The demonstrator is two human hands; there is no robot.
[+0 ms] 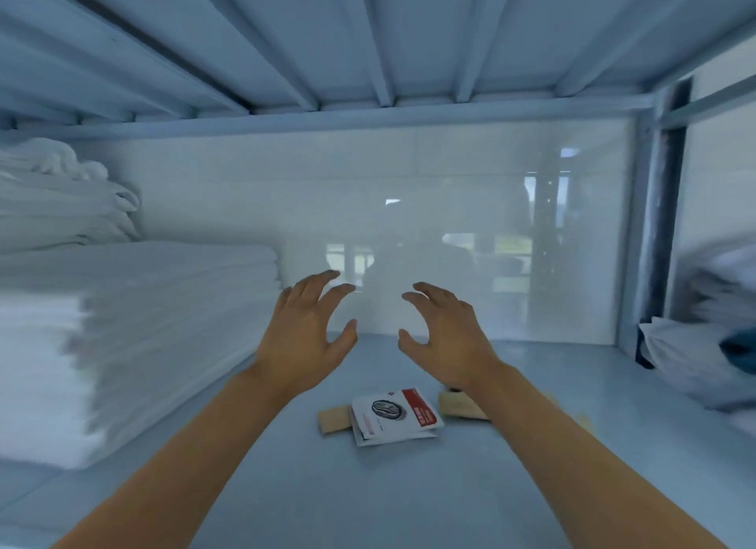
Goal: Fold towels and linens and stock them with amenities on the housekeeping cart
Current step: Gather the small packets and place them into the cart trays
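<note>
Towels (135, 344) stacked flat, seemingly terry.

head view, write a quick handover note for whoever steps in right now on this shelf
Left hand: held above the shelf, fingers spread and loosely curved, holding nothing.
Right hand: the same, facing the left hand, empty.
Folded white towels are stacked at the left of the shelf, with a looser pile of white linens behind them.
Amenities lie on the shelf floor below the hands: a white and red packet, a tan packet partly under its left edge, and a beige item partly hidden by the right wrist.
Done: towels stacked, a few amenities set down.
Left: the middle and right of the shelf look open for more stock; nothing shows what comes next.
</note>
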